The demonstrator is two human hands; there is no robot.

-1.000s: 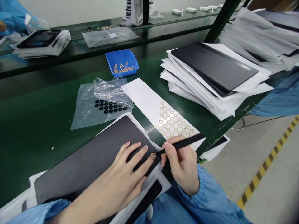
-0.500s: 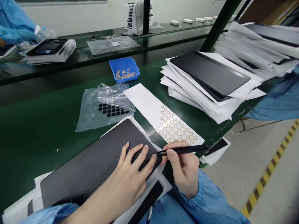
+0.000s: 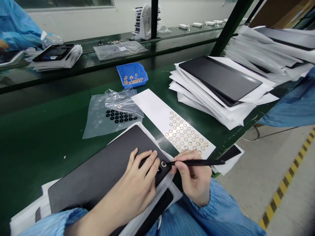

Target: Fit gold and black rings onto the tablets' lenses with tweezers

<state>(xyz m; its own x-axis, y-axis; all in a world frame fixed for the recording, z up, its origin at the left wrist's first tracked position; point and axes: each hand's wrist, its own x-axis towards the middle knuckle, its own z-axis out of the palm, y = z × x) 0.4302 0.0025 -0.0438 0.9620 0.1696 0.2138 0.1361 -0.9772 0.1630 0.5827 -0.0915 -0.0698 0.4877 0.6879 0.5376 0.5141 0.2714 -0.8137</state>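
Observation:
A dark grey tablet back cover (image 3: 98, 170) lies slanted on white sheets in front of me. My left hand (image 3: 137, 178) rests on it with fingers stretched out, holding nothing. By the cover's right corner is a small ring (image 3: 163, 164), pale at its edge, around a camera hole. My right hand (image 3: 193, 177) pinches black tweezers (image 3: 204, 162), whose tip is at the ring; whether it grips the ring I cannot tell. Beyond, a white sheet (image 3: 150, 105) carries rows of beige rings (image 3: 183, 131). Black rings (image 3: 121, 116) lie on a clear plastic bag (image 3: 94, 114).
A blue bin (image 3: 133, 73) with beige rings stands farther back. Stacked covers with white sheets (image 3: 219, 78) are at right, with another pile (image 3: 265, 49) behind. A co-worker's blue sleeve (image 3: 22, 29) shows at upper left. A raised green shelf (image 3: 86, 57) runs across the back.
My left fingers have drawn back slightly from the cover's corner, so the ring at the camera hole now shows. The tweezers' tip stays near it, and their rear end has swung slightly lower.

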